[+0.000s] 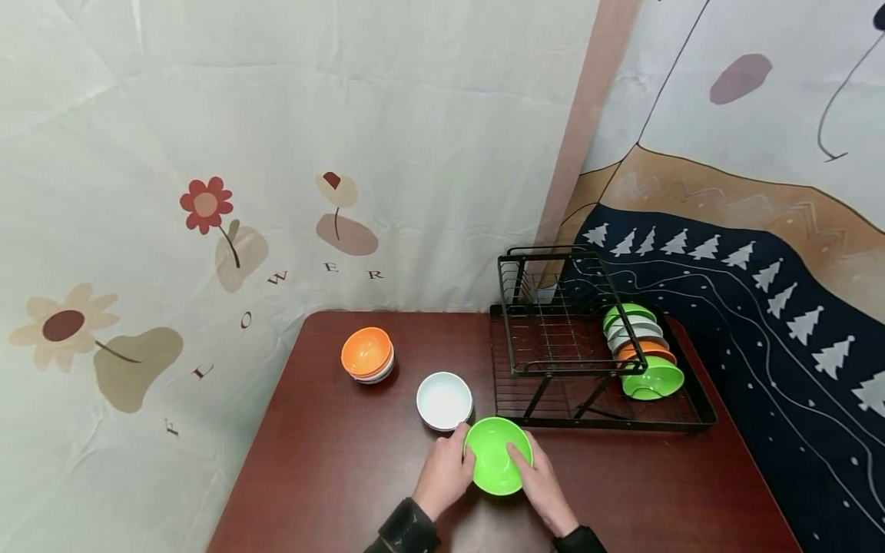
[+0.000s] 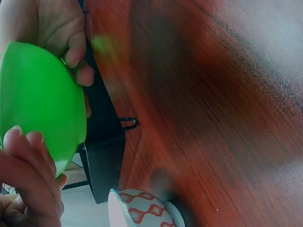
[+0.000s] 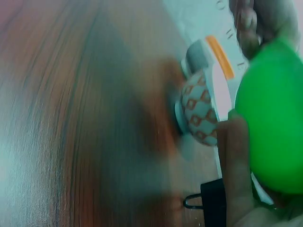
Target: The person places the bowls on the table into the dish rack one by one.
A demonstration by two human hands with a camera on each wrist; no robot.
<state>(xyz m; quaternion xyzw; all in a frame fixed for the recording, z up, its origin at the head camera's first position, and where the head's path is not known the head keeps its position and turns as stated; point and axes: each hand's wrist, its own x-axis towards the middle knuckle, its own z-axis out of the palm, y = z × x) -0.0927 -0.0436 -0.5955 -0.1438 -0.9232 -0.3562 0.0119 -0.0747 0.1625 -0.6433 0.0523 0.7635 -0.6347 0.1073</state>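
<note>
Table (image 1: 311, 484) spans the work area. Black two-tier rack (image 1: 608, 423) on its right side, beyond and to the right of the hands; right hand (image 1: 545, 489) is the nearer one to it. Row of nested bowls (image 1: 653, 378) on edge along the rack's right end, green one in front. Orange-topped stack (image 1: 366, 353) far left; white bowl (image 1: 445, 401) just past the left hand (image 1: 442, 474). Green bowl (image 1: 496, 459) sits between both hands, mouth up, looks clear of the table; round, no long axis. Both grips closed on its rim: thumbs at the lip, fingers curled underneath outside.
</note>
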